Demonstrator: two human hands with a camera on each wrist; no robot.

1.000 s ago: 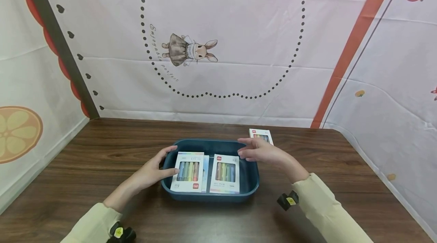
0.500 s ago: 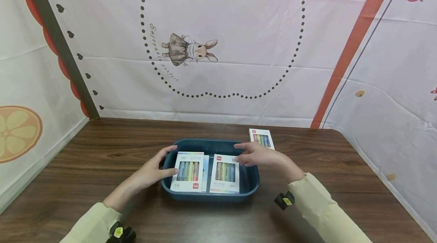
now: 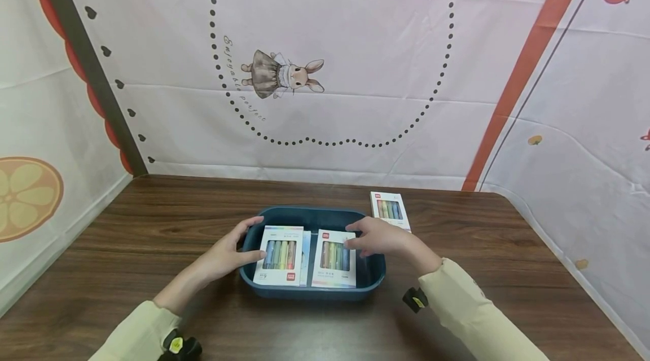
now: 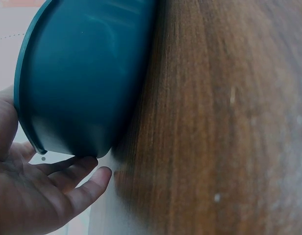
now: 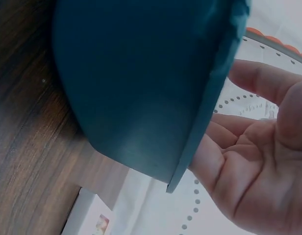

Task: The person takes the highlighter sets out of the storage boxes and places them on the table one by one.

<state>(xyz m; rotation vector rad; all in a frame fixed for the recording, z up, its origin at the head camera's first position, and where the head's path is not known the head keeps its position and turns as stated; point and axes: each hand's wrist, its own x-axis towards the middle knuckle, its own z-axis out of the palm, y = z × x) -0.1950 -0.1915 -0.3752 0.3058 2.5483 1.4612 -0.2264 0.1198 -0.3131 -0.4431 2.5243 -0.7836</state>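
Note:
A dark blue plastic basin stands on the table. My left hand holds its left end, the thumb over the rim and the other fingers round the outside, as the left wrist view shows. Inside lie two white crayon boxes with clear windows: the left crayon box is beside the thumb tip, the right crayon box near the other hand. My right hand reaches over the basin's right rim, fingers apart and loosely bent, fingertips at that box's upper right corner. In the right wrist view, the basin's wall hides the fingertips.
Another white crayon box lies on the table behind the basin to the right, partly covered by the right hand. A light blue item shows between the boxes inside. Printed cloth hangs behind the brown wooden table.
My right hand has moved left and down, from above the basin's back right rim to the right crayon box's corner, uncovering more of the box behind. The left hand and basin stay still.

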